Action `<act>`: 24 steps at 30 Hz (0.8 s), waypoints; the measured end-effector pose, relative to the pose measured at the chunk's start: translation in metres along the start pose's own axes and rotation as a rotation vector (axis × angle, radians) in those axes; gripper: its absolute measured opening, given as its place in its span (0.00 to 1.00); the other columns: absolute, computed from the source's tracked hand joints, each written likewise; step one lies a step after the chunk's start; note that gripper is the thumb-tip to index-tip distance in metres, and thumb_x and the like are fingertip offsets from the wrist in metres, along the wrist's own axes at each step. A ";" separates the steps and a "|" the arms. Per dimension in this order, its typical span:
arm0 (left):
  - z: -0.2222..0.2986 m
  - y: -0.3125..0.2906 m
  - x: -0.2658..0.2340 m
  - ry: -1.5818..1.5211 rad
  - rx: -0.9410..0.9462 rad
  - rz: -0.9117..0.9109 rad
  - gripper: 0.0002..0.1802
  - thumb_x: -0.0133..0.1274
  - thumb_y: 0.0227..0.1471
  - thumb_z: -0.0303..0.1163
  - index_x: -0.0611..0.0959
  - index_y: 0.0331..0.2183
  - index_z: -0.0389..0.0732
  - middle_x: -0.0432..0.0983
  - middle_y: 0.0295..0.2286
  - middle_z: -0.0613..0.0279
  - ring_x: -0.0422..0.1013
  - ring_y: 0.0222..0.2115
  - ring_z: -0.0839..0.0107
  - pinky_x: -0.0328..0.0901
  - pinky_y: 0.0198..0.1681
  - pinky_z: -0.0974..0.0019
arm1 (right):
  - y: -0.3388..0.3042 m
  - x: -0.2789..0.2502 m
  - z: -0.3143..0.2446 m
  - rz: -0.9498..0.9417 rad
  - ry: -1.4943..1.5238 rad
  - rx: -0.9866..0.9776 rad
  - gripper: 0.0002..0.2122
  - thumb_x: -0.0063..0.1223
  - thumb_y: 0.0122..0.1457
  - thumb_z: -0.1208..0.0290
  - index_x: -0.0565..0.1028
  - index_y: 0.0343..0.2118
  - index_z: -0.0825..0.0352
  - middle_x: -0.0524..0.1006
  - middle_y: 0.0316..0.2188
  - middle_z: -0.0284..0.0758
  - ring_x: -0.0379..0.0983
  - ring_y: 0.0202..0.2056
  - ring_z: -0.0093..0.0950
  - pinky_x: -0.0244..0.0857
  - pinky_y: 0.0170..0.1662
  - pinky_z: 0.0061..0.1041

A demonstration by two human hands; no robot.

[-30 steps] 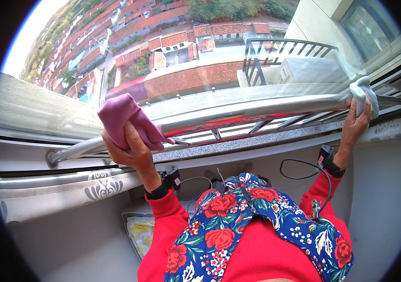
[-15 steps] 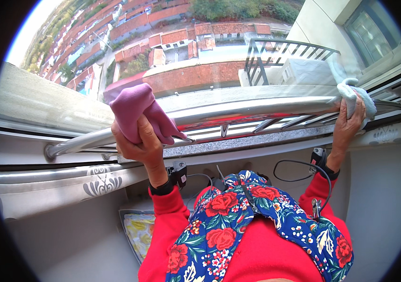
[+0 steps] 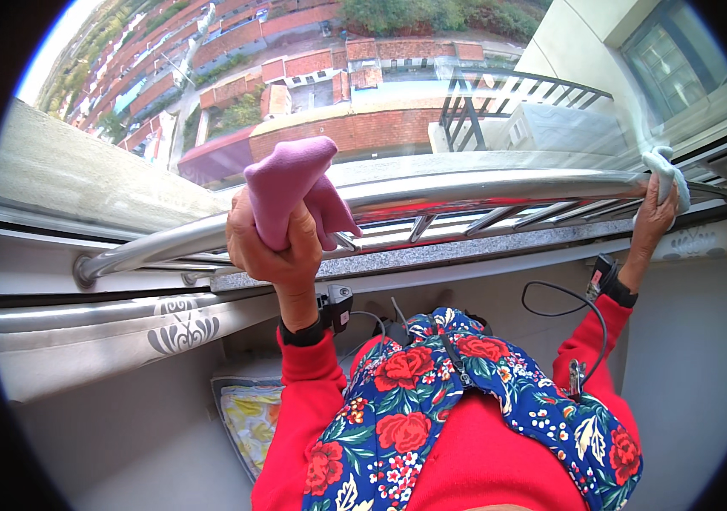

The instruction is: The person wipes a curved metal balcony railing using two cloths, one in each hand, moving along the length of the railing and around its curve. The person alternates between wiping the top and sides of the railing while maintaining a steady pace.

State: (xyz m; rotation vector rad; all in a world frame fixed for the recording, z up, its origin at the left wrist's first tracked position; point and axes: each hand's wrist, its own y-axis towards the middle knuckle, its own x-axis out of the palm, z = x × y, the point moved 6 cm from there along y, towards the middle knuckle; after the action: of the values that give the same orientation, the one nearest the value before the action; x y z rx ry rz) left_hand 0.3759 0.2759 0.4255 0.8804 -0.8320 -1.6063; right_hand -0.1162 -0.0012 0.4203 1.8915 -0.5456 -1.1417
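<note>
A shiny metal handrail (image 3: 500,189) runs across in front of the window glass. My left hand (image 3: 277,247) is closed round a purple cloth (image 3: 289,183), held at the rail's left part; the cloth's folded top sticks up above the fist. Whether the cloth presses on the rail there is hidden by the hand. Far to the right, my right hand (image 3: 655,213) grips a pale blue cloth (image 3: 666,169) wrapped over the rail near its right end. Part of that cloth hangs behind my fingers.
Metal bars (image 3: 487,220) slope under the handrail, above a speckled stone sill (image 3: 432,249). Cables run from devices strapped at both wrists, one a black cable (image 3: 542,285). A patterned yellow cloth item (image 3: 249,422) lies low at left. Outside are a black railing (image 3: 466,111) and rooftops.
My left hand has slid right along the rail with the purple cloth. My right hand has moved a little further right with the blue cloth.
</note>
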 end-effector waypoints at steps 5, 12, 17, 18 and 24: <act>0.004 0.003 0.005 -0.017 0.050 -0.005 0.16 0.62 0.47 0.31 0.77 0.36 0.32 0.78 0.27 0.54 0.75 0.24 0.58 0.68 0.32 0.62 | 0.007 0.008 0.045 -0.031 0.009 0.055 0.21 0.51 0.63 0.58 0.73 0.48 0.73 0.75 0.44 0.51 0.69 0.47 0.49 0.61 0.54 0.41; 0.001 0.004 0.008 0.016 0.010 -0.047 0.15 0.61 0.49 0.31 0.78 0.37 0.33 0.78 0.29 0.53 0.75 0.26 0.59 0.68 0.32 0.63 | -0.023 0.008 -0.113 -0.014 0.052 -0.205 0.19 0.55 0.60 0.63 0.73 0.50 0.69 0.75 0.47 0.44 0.69 0.53 0.42 0.57 0.59 0.43; -0.002 0.006 0.005 -0.026 -0.015 -0.038 0.15 0.62 0.49 0.31 0.78 0.37 0.33 0.78 0.30 0.53 0.75 0.26 0.59 0.68 0.33 0.63 | -0.043 0.000 -0.233 -0.216 0.270 -0.377 0.18 0.53 0.60 0.60 0.75 0.51 0.62 0.75 0.50 0.35 0.67 0.56 0.35 0.51 0.62 0.40; -0.003 0.006 0.005 -0.034 -0.029 -0.048 0.15 0.62 0.49 0.31 0.78 0.37 0.33 0.78 0.29 0.53 0.75 0.26 0.60 0.68 0.33 0.63 | -0.045 -0.002 -0.244 -0.224 0.289 -0.402 0.19 0.51 0.61 0.57 0.75 0.51 0.60 0.75 0.50 0.33 0.67 0.56 0.34 0.50 0.63 0.39; 0.000 0.006 0.004 -0.015 0.056 -0.046 0.16 0.62 0.48 0.31 0.78 0.38 0.33 0.79 0.29 0.53 0.75 0.26 0.59 0.68 0.32 0.62 | -0.034 -0.002 -0.208 -0.171 0.295 -0.429 0.17 0.51 0.62 0.61 0.74 0.51 0.61 0.75 0.51 0.35 0.68 0.55 0.37 0.53 0.61 0.39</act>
State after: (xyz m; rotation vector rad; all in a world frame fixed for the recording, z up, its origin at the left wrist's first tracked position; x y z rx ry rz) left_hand 0.3779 0.2706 0.4306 0.9346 -0.8764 -1.6380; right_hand 0.0618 0.1089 0.4416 1.7040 0.0274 -0.9676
